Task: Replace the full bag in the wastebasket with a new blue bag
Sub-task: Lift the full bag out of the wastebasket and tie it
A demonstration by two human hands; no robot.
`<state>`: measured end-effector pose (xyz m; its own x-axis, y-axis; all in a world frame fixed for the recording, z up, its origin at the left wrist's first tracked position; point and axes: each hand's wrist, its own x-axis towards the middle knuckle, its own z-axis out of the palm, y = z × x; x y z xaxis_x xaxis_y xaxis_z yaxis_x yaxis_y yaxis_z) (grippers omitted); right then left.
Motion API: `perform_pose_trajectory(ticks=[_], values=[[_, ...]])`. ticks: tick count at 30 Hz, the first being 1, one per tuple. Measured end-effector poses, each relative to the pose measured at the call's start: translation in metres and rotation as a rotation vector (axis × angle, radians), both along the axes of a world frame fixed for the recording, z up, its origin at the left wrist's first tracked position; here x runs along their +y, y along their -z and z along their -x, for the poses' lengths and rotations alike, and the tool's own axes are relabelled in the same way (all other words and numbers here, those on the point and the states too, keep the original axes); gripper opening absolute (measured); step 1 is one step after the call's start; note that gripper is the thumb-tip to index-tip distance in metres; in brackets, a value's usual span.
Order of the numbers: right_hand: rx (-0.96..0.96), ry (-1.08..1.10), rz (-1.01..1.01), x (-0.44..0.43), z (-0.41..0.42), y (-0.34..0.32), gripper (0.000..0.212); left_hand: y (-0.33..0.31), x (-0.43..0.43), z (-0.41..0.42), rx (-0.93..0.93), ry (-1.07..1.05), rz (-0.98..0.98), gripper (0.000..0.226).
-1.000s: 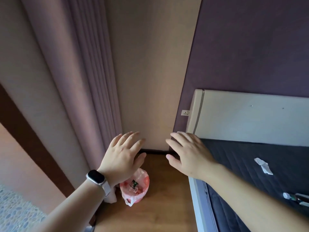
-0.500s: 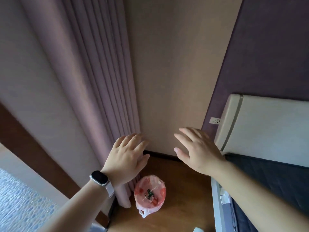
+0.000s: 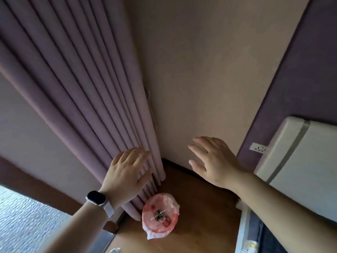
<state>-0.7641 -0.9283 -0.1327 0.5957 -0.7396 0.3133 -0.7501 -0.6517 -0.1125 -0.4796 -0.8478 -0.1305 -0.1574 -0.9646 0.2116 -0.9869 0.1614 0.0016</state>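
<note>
Below, wastebasket [image 3: 160, 215] against curtain [image 3: 102, 110]; left hand [image 3: 127, 172], right hand [image 3: 213, 161] spread, empty; floor [image 3: 204, 212] free rightward.

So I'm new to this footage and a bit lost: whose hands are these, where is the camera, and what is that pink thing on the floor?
The camera sits on a person's head, looking forward and down, so you see their own arms. The left hand, with a watch on its wrist, and the right hand are both open, reaching out and holding nothing. On the wooden floor, beside the purple curtain, stands the wastebasket, lined with a pink-and-white bag holding rubbish. At right is a bed's pale headboard.
</note>
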Motion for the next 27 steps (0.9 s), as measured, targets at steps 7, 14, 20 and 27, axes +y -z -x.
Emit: perform_pose_trajectory(ticks=[7,14,20,27], values=[[0.004,-0.153,-0.075,-0.045,-0.027,0.007,0.049,-0.002,-0.021,-0.009,0.007,-0.15,-0.01,0.053],[0.066,-0.25,-0.087,-0.079,-0.075,0.011,0.051,0.008,-0.045,-0.036,0.057,-0.224,0.014,0.053],[0.147,-0.295,-0.068,-0.101,-0.113,0.011,0.051,0.028,-0.057,-0.072,0.098,-0.261,-0.004,0.051],[0.225,-0.425,-0.092,-0.111,-0.157,0.027,0.053,0.051,-0.041,-0.096,0.121,-0.398,-0.011,0.052]])
